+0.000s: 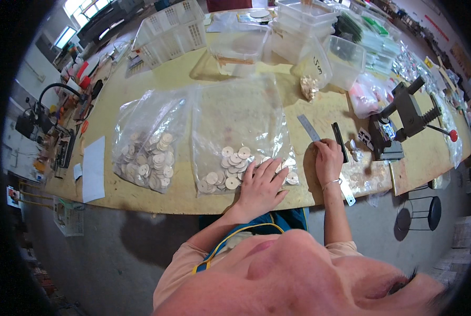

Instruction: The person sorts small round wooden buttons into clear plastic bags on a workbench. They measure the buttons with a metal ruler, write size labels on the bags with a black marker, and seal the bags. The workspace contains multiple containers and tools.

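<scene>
My left hand [260,188] lies flat with fingers spread over the lower part of a clear plastic bag [238,113]. Inside that bag are pale round discs [231,183] with small centre holes, some hidden beneath my fingers. My right hand [328,159] has its fingers together on a steel ruler [309,128], which runs under the hand and comes out again by the wrist. Just right of that hand lies a narrow black bar [339,141]. A second clear bag [151,118] holding similar discs rests to the left.
A small hand press [387,134] with a red-knobbed lever stands at the right. Clear plastic tubs [304,31] and a white slotted basket [169,31] line the back. A knotted bag of small pale pieces [309,88] sits before the tubs. White paper [94,169] lies left.
</scene>
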The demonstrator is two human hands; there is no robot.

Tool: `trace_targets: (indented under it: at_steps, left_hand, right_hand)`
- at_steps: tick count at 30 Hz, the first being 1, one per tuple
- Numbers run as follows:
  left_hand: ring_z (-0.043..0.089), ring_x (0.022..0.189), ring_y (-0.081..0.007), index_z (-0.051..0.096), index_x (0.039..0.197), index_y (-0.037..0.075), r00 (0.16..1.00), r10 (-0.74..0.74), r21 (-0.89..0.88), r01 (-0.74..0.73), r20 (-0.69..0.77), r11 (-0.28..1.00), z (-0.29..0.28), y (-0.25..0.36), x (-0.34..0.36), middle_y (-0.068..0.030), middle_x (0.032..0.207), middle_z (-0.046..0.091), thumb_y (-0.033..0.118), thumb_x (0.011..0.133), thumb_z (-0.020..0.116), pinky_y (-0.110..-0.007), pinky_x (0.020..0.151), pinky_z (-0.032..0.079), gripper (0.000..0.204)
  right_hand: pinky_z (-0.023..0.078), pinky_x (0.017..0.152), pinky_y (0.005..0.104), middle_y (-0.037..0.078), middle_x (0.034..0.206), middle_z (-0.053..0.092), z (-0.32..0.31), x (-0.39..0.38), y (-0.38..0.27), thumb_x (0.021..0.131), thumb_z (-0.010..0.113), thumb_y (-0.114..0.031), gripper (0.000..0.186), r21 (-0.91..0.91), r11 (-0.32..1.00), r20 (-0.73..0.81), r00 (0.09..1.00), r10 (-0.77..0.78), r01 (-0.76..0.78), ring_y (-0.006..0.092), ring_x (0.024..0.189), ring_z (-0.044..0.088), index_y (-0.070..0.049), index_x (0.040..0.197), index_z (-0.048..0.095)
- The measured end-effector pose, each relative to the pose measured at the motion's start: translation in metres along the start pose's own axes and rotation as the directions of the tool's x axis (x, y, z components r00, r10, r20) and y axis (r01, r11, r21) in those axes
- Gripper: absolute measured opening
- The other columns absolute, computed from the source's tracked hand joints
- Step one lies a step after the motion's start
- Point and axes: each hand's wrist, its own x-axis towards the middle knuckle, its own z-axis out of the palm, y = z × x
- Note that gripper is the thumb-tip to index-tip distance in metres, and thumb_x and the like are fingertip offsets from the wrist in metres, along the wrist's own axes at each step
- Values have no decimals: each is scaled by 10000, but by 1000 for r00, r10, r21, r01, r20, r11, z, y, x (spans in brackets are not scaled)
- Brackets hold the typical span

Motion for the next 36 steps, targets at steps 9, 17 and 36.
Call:
trace_targets:
  at_steps: [9, 17, 36]
  left_hand:
    - [438, 1376, -260, 591, 1374, 174, 1000, 2, -1, -2, -7, 1000, 0, 1, 0, -88, 1478, 495, 386, 845, 725, -521, 1156, 246, 586]
    - [439, 1373, -253, 590, 1374, 174, 1000, -6, -5, 6, 1, 1000, 0, 2, 1, -81, 1475, 496, 390, 848, 721, -522, 1157, 246, 584]
    - [448, 1366, -247, 597, 1367, 176, 1000, -2, 11, 2, -3, 1000, 0, 2, 1, -74, 1471, 504, 398, 847, 720, -521, 1154, 253, 578]
  right_hand:
    - [497, 796, 420, 68, 1045, 682, -1, 0, 0, 793, 655, -11, 224, 24, 999, -28, 999, -31, 31, 306, 961, 625, -124, 959, 754]
    - [499, 801, 420, 75, 1053, 685, -3, 1, -2, 793, 652, 1, 225, 32, 999, -15, 999, -31, 32, 309, 961, 625, -114, 960, 751]
    - [500, 806, 419, 77, 1067, 690, -3, 0, 0, 797, 646, 3, 216, 43, 999, 7, 1000, -25, 24, 306, 954, 629, -107, 948, 753]
